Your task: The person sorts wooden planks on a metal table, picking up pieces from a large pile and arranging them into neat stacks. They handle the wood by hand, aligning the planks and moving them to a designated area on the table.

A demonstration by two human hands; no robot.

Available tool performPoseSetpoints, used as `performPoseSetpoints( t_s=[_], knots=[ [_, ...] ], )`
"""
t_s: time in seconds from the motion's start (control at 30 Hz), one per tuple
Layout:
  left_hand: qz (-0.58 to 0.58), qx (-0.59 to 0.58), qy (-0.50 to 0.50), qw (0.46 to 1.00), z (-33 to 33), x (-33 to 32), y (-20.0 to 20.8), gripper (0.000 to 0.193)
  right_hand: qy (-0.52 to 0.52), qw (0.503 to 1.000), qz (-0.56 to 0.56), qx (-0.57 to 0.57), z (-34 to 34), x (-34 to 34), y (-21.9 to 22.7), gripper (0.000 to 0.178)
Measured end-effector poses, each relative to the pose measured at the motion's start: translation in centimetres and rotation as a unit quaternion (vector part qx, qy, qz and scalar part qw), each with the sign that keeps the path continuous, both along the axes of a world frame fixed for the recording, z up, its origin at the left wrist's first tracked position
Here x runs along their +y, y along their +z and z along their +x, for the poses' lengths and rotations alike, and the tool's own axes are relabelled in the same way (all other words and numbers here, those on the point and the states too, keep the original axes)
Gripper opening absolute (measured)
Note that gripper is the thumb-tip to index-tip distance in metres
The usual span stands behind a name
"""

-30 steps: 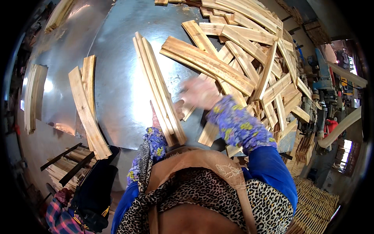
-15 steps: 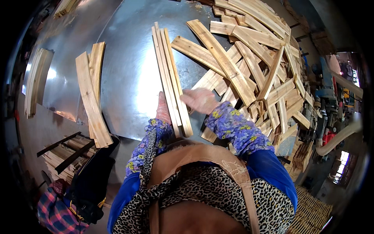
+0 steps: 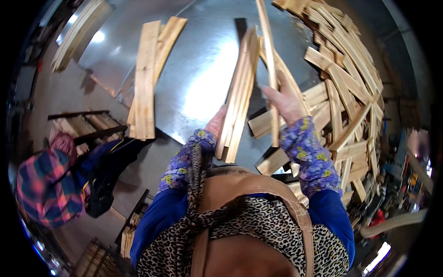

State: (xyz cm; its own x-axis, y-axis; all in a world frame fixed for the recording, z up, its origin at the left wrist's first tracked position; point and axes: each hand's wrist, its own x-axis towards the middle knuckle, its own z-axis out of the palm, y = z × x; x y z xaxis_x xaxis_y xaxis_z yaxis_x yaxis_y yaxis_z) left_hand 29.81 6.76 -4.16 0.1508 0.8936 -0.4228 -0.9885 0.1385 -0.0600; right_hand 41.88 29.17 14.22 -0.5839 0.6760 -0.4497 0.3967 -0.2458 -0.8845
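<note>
In front of me, a bundle of several thin wooden boards (image 3: 240,94) stands on edge on the metal table (image 3: 198,60). My left hand (image 3: 217,122) presses against the bundle's left side near its close end, its fingers partly hidden behind the wood. To the right, my right hand (image 3: 287,100) is closed on a single wooden board (image 3: 271,60), seen edge-on, with the thumb on its left side. Another board lies slanting behind that hand, and I cannot tell whether the fingers touch it.
A large loose heap of boards (image 3: 353,115) covers the table's right side. Two crossed boards (image 3: 145,78) lie to the left, and a stacked row (image 3: 80,34) sits at the far left. Beside the table are a person in a checked garment (image 3: 48,187) and a rack of wood (image 3: 87,124).
My right hand has left the bundle's side, moved right and closed on a board from the heap. My left hand stays at the bundle. The whole view has swung, shifting the table's contents.
</note>
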Motion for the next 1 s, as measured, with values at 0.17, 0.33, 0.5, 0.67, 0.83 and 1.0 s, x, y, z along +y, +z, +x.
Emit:
performPoseSetpoints(
  t_s=[0.17, 0.33, 0.5, 0.67, 0.83, 1.0],
  knots=[
    [-0.122, 0.031, 0.102, 0.987, -0.6, -0.7, 1.8, 0.064, 0.028, 0.989, -0.141, 0.015, -18.2, -11.8, 2.9, 0.108],
    [-0.134, 0.037, 0.091, 0.986, -0.9, -1.4, 1.9, 0.056, 0.175, 0.979, 0.092, -0.052, -21.4, -15.0, -1.6, 0.1],
    [0.064, -0.045, 0.048, 0.996, -0.7, -2.5, 4.8, 0.053, 0.054, 0.909, 0.353, -0.215, -6.9, -9.6, 1.1, 0.098],
    [-0.075, 0.011, 0.012, 0.997, -0.6, -1.8, 3.7, 0.06, -0.047, 0.981, -0.063, -0.176, 1.8, -8.5, -6.4, 0.068],
    [-0.109, 0.133, -0.08, 0.982, -1.2, -2.3, 5.6, 0.059, -0.025, 0.956, 0.146, -0.252, 7.0, -2.9, -9.7, 0.061],
    [-0.141, 0.28, -0.053, 0.948, -2.0, -1.9, 4.5, 0.055, 0.082, 0.882, 0.343, -0.313, 3.2, 4.0, 1.2, 0.051]
  ],
)
